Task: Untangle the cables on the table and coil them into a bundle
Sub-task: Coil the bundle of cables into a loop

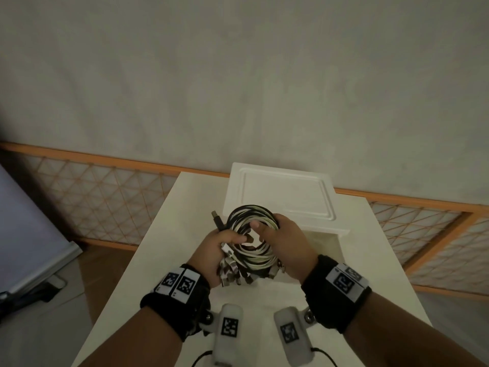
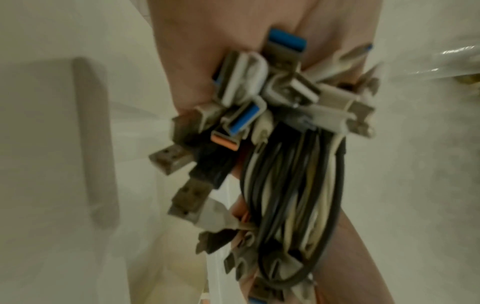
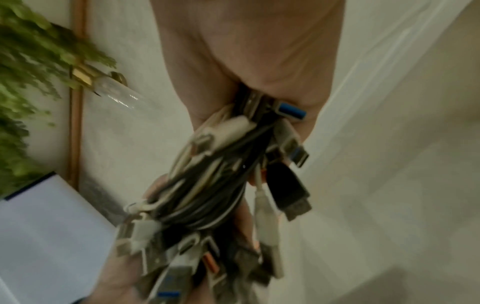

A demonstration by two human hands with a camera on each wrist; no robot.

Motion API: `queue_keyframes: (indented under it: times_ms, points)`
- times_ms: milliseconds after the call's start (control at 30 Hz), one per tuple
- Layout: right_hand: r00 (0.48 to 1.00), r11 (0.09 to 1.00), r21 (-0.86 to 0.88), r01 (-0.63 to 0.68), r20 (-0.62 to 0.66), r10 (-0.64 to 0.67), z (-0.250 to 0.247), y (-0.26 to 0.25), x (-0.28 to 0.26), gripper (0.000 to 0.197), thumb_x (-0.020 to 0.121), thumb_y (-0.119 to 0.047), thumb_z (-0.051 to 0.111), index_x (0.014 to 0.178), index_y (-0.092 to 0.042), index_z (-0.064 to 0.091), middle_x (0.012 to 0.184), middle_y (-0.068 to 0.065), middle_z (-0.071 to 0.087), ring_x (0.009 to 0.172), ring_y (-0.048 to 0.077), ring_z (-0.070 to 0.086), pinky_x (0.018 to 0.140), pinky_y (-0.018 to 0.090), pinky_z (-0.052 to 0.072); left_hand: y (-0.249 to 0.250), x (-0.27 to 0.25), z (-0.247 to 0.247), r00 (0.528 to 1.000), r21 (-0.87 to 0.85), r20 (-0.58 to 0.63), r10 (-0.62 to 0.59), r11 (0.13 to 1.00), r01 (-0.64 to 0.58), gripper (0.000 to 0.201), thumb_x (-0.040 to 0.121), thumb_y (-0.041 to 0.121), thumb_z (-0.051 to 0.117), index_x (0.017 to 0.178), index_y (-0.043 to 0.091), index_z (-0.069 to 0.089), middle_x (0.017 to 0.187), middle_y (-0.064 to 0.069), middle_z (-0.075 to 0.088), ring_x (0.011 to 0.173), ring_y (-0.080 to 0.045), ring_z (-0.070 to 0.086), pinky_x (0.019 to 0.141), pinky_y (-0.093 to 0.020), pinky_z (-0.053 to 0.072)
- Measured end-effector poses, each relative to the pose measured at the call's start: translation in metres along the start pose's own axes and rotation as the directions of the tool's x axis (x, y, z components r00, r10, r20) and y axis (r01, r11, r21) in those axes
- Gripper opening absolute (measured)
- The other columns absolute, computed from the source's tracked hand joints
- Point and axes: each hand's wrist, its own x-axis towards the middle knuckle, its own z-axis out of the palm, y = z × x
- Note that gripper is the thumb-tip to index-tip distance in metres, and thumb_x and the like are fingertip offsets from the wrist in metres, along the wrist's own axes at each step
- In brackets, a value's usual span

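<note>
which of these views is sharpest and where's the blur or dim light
Head view: sharpest but dim, the cable coil readable between the left hand and right hand, straight edges bowed by the wide lens. Left wrist view: connectors softly smeared. Right wrist view: blurriest, plant streaked.

Head: looking down from above, forward over the table (image 1: 164, 260), both wrists in frame.
Left wrist: tight along the palm, blurred.
Right wrist: equally close.
Shared: the cable bundle (image 1: 251, 242) (image 2: 291, 185) (image 3: 207, 195).
</note>
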Motion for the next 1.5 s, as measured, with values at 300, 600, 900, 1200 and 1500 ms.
queue_keyframes:
  times_ms: [300, 600, 900, 1200, 1500]
  points:
    - [0.96, 0.953, -0.139, -0.27, 0.035, 0.277, -0.015, 0.045, 0.073, 0.054, 0.076, -0.055, 0.071, 0.089, -0.003, 0.068, 0.079, 0.013, 0.069, 0.071, 0.025, 0.066, 0.066, 0.036, 0.053, -0.018, 0.037, -0.011, 0.978, -0.243, -0.116, -0.171, 0.96, 0.139, 0.073, 0.088, 0.065, 0.042, 0.124, 0.004, 0.061, 0.121, -0.022, 0.064, 0.11, -0.034, 0.063, 0.091, -0.043, 0.048]
    - [0.974, 0.855, -0.519, 0.012, 0.198, 0.107, -0.016, 0.055, 0.093, 0.044, 0.079, -0.052, 0.068, 0.106, -0.019, 0.055, 0.097, -0.006, 0.064, 0.088, 0.011, 0.06, 0.071, 0.021, 0.044, -0.032, 0.051, -0.022, 0.983, -0.111, -0.155, -0.096, 0.991, 0.079, 0.048, 0.089, 0.04, 0.052, 0.115, 0.003, 0.068, 0.114, -0.02, 0.068, 0.105, -0.033, 0.066, 0.097, -0.046, 0.048]
    - [0.825, 0.74, -0.63, 0.236, 0.532, 0.19, -0.026, 0.053, 0.104, 0.052, 0.077, -0.05, 0.072, 0.119, -0.025, 0.051, 0.11, -0.007, 0.064, 0.099, 0.009, 0.059, 0.09, 0.03, 0.049, -0.061, 0.019, -0.039, 0.913, 0.445, -0.33, 0.241, 0.892, -0.074, 0.067, 0.076, 0.024, 0.076, 0.135, 0.028, 0.045, 0.133, 0.01, 0.052, 0.123, -0.009, 0.049, 0.101, -0.032, 0.04]
    - [0.692, 0.73, -0.642, 0.236, 0.638, 0.338, -0.01, 0.064, 0.111, 0.045, 0.084, -0.043, 0.068, 0.11, -0.007, 0.059, 0.098, 0.003, 0.064, 0.089, 0.016, 0.061, 0.077, 0.02, 0.049, -0.091, 0.022, -0.078, 0.684, 0.879, 0.346, 0.643, 0.032, -0.475, 0.02, 0.073, 0.034, 0.062, 0.093, 0.036, 0.061, 0.113, 0.021, 0.054, 0.112, 0.002, 0.051, 0.098, -0.018, 0.042]
    - [0.753, 0.496, -0.839, 0.225, 0.472, 0.458, 0.002, 0.113, 0.134, 0.069, 0.081, -0.066, 0.057, 0.11, -0.003, 0.053, 0.102, 0.012, 0.064, 0.092, 0.027, 0.062, 0.081, 0.036, 0.052, -0.111, 0.034, -0.086, 0.668, 0.902, 0.431, 0.606, -0.299, -0.311, 0.017, 0.075, 0.043, 0.052, 0.072, 0.036, 0.067, 0.092, 0.021, 0.068, 0.113, -0.018, 0.049, 0.101, -0.04, 0.038]
